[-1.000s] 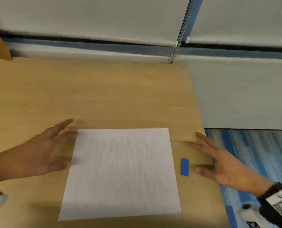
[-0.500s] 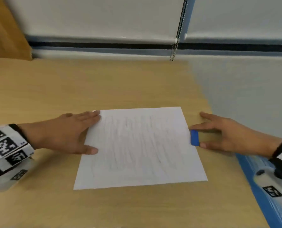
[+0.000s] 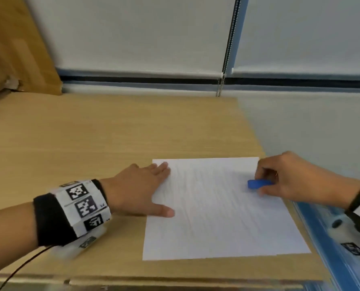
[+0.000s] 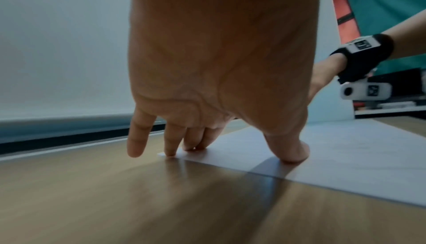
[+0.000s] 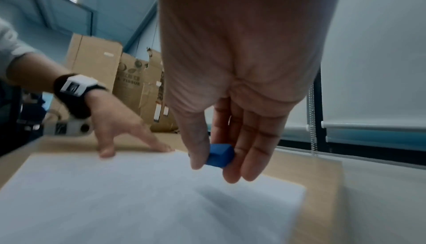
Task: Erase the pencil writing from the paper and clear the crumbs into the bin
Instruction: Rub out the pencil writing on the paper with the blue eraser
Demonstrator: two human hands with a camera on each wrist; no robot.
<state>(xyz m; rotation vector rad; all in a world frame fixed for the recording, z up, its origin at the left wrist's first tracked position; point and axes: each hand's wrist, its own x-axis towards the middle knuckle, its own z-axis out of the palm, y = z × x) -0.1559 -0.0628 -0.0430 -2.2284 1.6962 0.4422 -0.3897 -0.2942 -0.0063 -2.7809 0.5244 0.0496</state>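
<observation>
From above, the paper [image 3: 221, 208] lies flat on the wooden desk [image 3: 111, 133], close to its right edge, with faint pencil strokes across it. The left hand [image 3: 139, 190] is spread flat, fingers straight, its fingertips on the sheet's far left corner and its thumb on the left edge. The right hand [image 3: 290, 179] pinches a blue eraser [image 3: 258, 183] between thumb and curled fingers, over the sheet's far right part; the eraser's free end points in toward the middle of the page.

Down at the left wrist, the left hand [image 4: 219, 65] presses the paper [image 4: 345, 153]: fingertips on its corner, thumb further along the edge, little finger off the sheet above the desk [image 4: 138, 202].

At the right wrist, the right hand [image 5: 242, 65] grips the eraser [image 5: 220, 155] just above the paper [image 5: 138, 202]; whether it touches, I cannot tell. Across the sheet the left hand [image 5: 119, 126] holds the opposite side down. Cardboard boxes [image 5: 129, 84] stand behind.
</observation>
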